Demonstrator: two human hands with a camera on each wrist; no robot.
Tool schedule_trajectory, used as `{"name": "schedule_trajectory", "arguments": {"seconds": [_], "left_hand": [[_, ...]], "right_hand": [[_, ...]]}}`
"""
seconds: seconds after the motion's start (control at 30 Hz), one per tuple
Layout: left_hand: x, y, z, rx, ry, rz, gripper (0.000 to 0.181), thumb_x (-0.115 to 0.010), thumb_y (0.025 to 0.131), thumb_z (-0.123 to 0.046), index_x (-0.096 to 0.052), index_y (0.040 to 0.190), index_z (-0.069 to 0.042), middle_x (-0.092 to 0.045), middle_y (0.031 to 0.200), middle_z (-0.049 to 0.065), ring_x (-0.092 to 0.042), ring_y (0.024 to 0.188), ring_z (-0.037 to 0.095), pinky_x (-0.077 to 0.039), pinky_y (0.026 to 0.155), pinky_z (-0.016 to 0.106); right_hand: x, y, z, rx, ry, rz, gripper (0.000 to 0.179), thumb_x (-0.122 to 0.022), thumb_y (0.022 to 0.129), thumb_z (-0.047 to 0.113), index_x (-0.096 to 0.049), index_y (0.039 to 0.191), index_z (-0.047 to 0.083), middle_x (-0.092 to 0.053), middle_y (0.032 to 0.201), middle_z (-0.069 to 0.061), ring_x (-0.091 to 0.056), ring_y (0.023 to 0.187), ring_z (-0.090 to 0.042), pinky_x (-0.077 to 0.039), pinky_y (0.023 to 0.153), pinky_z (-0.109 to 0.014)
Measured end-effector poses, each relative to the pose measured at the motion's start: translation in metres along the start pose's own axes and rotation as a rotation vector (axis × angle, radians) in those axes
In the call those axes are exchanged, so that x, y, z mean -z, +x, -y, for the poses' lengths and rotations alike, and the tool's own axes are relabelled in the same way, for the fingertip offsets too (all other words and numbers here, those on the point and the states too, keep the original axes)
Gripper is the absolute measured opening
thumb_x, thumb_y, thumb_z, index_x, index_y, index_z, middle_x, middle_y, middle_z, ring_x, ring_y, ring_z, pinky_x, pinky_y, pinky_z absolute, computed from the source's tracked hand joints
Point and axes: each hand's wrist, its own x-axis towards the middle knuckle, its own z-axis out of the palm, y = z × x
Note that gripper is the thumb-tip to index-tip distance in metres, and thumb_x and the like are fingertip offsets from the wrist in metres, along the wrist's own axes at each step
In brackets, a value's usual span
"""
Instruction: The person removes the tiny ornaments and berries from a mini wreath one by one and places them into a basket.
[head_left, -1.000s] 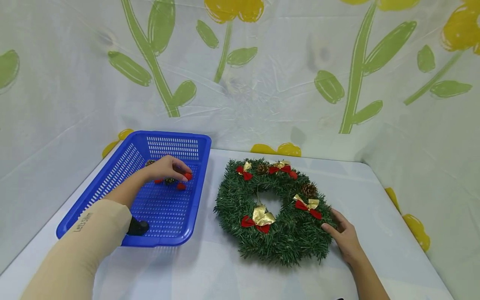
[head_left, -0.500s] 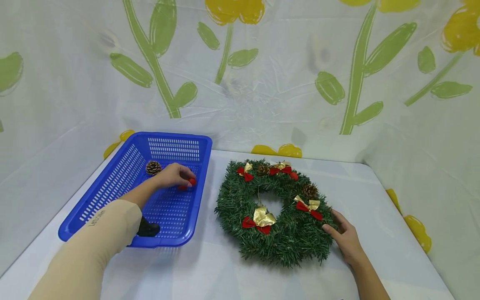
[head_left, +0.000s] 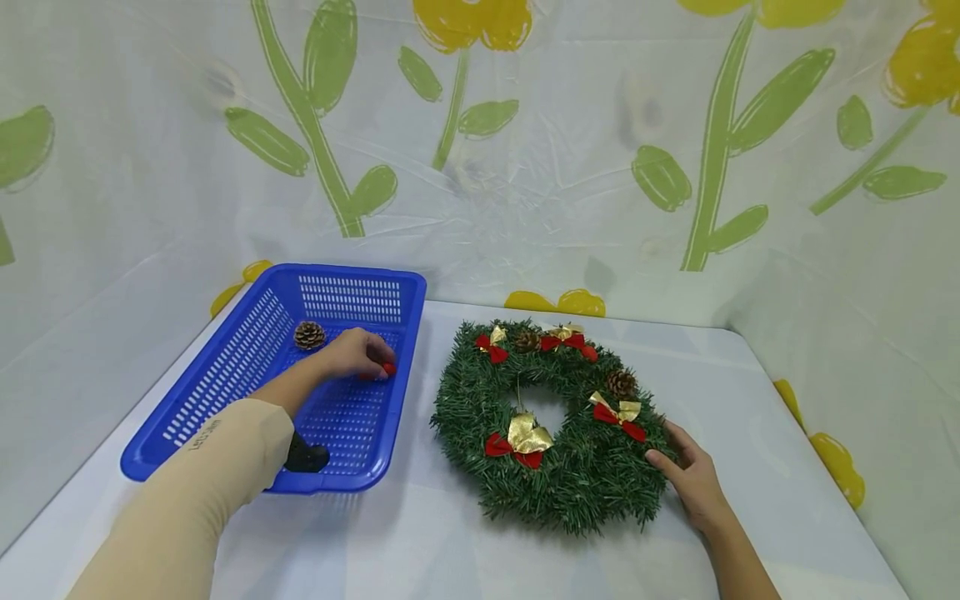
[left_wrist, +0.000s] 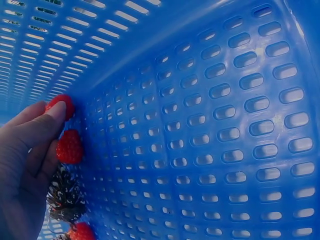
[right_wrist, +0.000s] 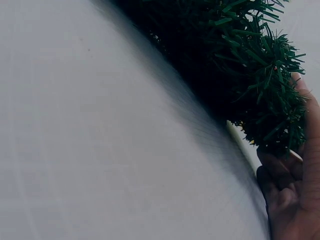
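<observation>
My left hand (head_left: 354, 354) is down inside the blue basket (head_left: 411, 375), near its right wall. Thumb and fingers pinch a small red strawberry ornament (left_wrist: 61, 106) in the left wrist view. Just below it lies a second red strawberry (left_wrist: 70, 147), beside the fingers, then a pine cone (left_wrist: 65, 195) and another red piece (left_wrist: 82, 231). My right hand (head_left: 693, 483) grips the right edge of a green wreath (head_left: 577, 492), thumb on top. In the right wrist view its other fingers (right_wrist: 280, 172) reach beneath the wreath's edge.
Red-and-gold bows (head_left: 517, 442) and pine cones (head_left: 621, 382) decorate the wreath, which lies on a white table (head_left: 420, 542). Another pine cone (head_left: 309, 335) sits in the basket's far left part. A flower-printed cloth (head_left: 555, 167) walls off the back and sides.
My left hand has moved slightly right and lower in the basket, still with the red strawberry, uncovering the far-left pine cone. The right hand and wreath stay in place.
</observation>
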Motion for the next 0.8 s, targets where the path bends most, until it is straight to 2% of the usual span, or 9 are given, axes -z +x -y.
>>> {"name": "schedule_trajectory", "arguments": {"seconds": [0.2, 0.33, 0.5, 0.8], "left_hand": [[0.006, -0.001, -0.007, 0.014, -0.027, -0.012, 0.036, -0.073, 0.082, -0.010, -0.065, 0.114, 0.003, -0.067, 0.111, 0.019, -0.064, 0.103, 0.031, -0.050, 0.092, 0.044], [0.013, -0.002, -0.012, -0.011, -0.021, -0.014, 0.039, -0.073, 0.082, -0.013, -0.064, 0.116, 0.005, -0.066, 0.113, 0.020, -0.063, 0.106, 0.033, -0.048, 0.094, 0.045], [0.022, -0.001, -0.018, -0.024, -0.070, -0.005, 0.044, -0.073, 0.082, -0.011, -0.061, 0.120, 0.006, -0.063, 0.117, 0.023, -0.061, 0.107, 0.033, -0.050, 0.092, 0.043], [0.044, -0.004, -0.036, -0.002, -0.096, 0.021, 0.047, -0.072, 0.084, -0.017, -0.059, 0.125, 0.001, -0.061, 0.122, 0.021, -0.059, 0.112, 0.033, -0.048, 0.095, 0.045]], "right_hand": [[0.000, 0.000, -0.001, 0.004, 0.003, -0.001, 0.067, -0.055, 0.095, 0.008, -0.016, 0.147, -0.009, -0.013, 0.150, -0.035, -0.015, 0.136, -0.052, -0.028, 0.080, 0.001], [0.001, 0.000, 0.000, -0.001, 0.009, 0.006, 0.067, -0.055, 0.095, 0.008, -0.016, 0.147, -0.009, -0.012, 0.151, -0.034, -0.013, 0.136, -0.051, -0.028, 0.081, 0.001], [0.001, 0.000, 0.001, 0.000, 0.012, -0.001, 0.067, -0.055, 0.095, 0.008, -0.016, 0.147, -0.009, -0.012, 0.150, -0.035, -0.013, 0.136, -0.052, -0.028, 0.080, 0.001], [-0.001, 0.001, 0.001, 0.003, -0.008, -0.011, 0.066, -0.055, 0.095, 0.008, -0.019, 0.146, -0.010, -0.015, 0.150, -0.035, -0.016, 0.135, -0.052, -0.028, 0.080, 0.001]]}}
